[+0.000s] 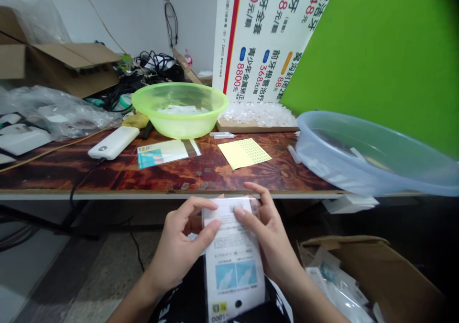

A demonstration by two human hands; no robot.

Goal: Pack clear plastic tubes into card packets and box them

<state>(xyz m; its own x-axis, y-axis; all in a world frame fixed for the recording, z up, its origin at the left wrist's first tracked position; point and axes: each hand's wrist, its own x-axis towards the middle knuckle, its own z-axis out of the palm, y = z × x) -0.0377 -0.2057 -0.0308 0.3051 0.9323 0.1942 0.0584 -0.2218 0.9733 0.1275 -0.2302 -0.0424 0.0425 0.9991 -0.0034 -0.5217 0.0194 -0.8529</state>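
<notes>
Over my lap, in front of the table edge, I hold a long printed plastic packet (234,246) with small text, two blue pictures and a round hole at its lower end. My left hand (182,237) pinches its upper left edge between thumb and fingers. On the other side, my right hand (268,232) grips the upper right edge, thumb on the front and index finger raised. What lies inside the packet cannot be made out. On the table beyond my hands are a yellow sticker sheet (244,153) and another printed packet (168,153) lying flat.
A green basin (179,124) holding white pieces stands at the back. Right of it are a cardboard tray (258,124) of small clear pieces and a blue basin (358,170) overhanging the table edge. A white power bank (114,142) lies left. An open carton (380,265) of packets sits lower right.
</notes>
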